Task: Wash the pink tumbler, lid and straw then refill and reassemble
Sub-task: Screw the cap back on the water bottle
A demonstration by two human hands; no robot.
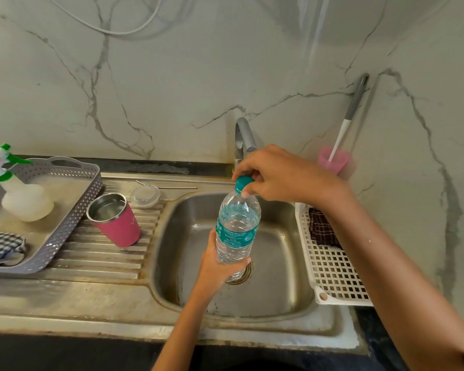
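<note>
The pink tumbler [117, 223] stands upright on the ribbed drainboard left of the sink, with water inside its steel interior. Its clear lid [145, 196] lies flat just behind it, and the metal straw [172, 187] rests along the back of the drainboard. Over the sink basin I hold a clear water bottle [237, 228] upright. My left hand [217, 266] grips its lower body. My right hand [276, 175] pinches its teal cap [243, 182] from above.
The steel sink [279, 298] has a tap [243, 137] behind it. A grey tray [65, 207] at the left holds a spray bottle [22, 194] and a checked cloth [2, 249]. A white basket [332, 269] with a dark cloth sits at the right. A pink cup [332, 158] holds a brush.
</note>
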